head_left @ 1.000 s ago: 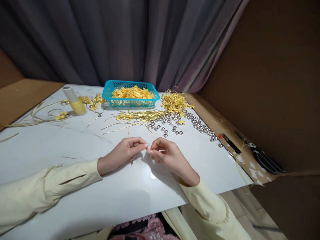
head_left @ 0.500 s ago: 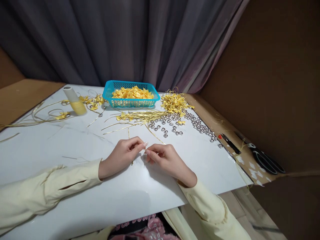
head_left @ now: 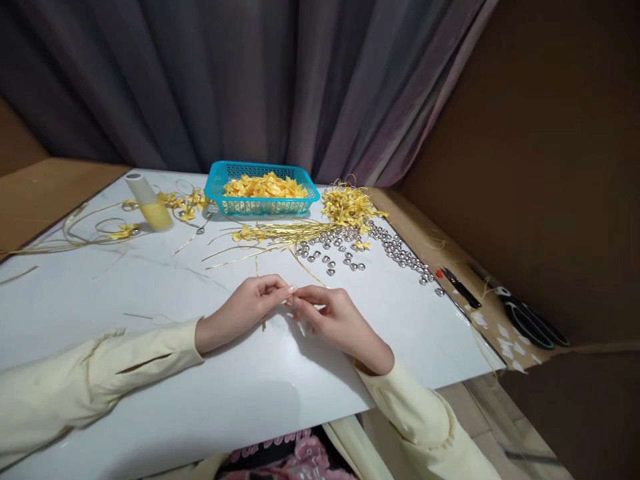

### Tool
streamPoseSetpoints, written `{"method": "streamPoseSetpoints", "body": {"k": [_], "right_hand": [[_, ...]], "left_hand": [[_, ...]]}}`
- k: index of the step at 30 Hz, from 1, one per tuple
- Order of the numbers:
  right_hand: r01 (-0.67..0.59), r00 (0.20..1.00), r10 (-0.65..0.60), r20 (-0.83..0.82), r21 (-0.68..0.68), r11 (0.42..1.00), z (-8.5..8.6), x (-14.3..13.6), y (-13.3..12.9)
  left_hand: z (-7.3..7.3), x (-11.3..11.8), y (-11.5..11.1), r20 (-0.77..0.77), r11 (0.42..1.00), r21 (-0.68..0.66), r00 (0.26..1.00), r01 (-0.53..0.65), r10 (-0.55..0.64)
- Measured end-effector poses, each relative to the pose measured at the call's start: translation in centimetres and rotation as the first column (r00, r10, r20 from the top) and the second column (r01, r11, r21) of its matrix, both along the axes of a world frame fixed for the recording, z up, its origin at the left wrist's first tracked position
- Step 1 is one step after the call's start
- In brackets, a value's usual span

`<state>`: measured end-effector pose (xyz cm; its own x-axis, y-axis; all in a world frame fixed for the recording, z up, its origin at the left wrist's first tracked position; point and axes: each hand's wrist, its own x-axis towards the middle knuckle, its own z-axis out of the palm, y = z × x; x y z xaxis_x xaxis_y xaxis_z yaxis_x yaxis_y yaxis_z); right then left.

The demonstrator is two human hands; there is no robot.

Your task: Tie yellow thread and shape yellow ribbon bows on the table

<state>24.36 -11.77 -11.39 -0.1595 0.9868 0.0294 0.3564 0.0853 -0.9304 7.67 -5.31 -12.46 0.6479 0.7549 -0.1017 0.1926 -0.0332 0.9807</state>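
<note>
Above the middle of the white tabletop (head_left: 165, 387), my left hand (head_left: 246, 312) and my right hand (head_left: 336, 320) meet at the fingertips. Thumb and index finger of my left hand are pinched on a thin gold cord (head_left: 264, 326); a short end of it pokes out below the palm. Closed fingertips of my right hand press at the same spot, and what sits between them is too small and covered to make out. Just beyond my hands lies a bundle of gold cords (head_left: 290, 231), with silver beads (head_left: 331, 264) scattered beside it.
A blue basket (head_left: 265, 207) of yellow ribbon pieces stands at the back, next to a heap of yellow bows (head_left: 347, 203). A glue bottle (head_left: 150, 203) is at left. A needle (head_left: 138, 315) lies near my left sleeve. Small snips (head_left: 463, 288) and scissors (head_left: 530, 320) rest at right.
The fingers of my right hand have shifted slightly and its index finger now meets my left fingertips. Everything on the table stays in place.
</note>
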Motion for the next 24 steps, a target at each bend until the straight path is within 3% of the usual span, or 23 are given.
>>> {"method": "streamPoseSetpoints", "body": {"k": [7,17,24], "right_hand": [[-0.016,0.985,0.001,0.172,0.087,0.996,-0.13,0.2,-0.08],[-0.042,0.956,0.004,0.295,0.124,0.991,0.25,-0.03,-0.19],[-0.043,0.961,0.022,0.277,0.072,0.996,0.22,-0.24,-0.26]], "left_hand": [[0.26,0.14,0.03,-0.052,0.995,0.103,0.999,0.006,-0.001],[-0.12,-0.03,-0.23,-0.054,0.971,0.24,0.998,-0.02,0.034],[0.35,0.07,-0.43,-0.063,0.973,0.219,0.994,-0.074,0.09]]}}
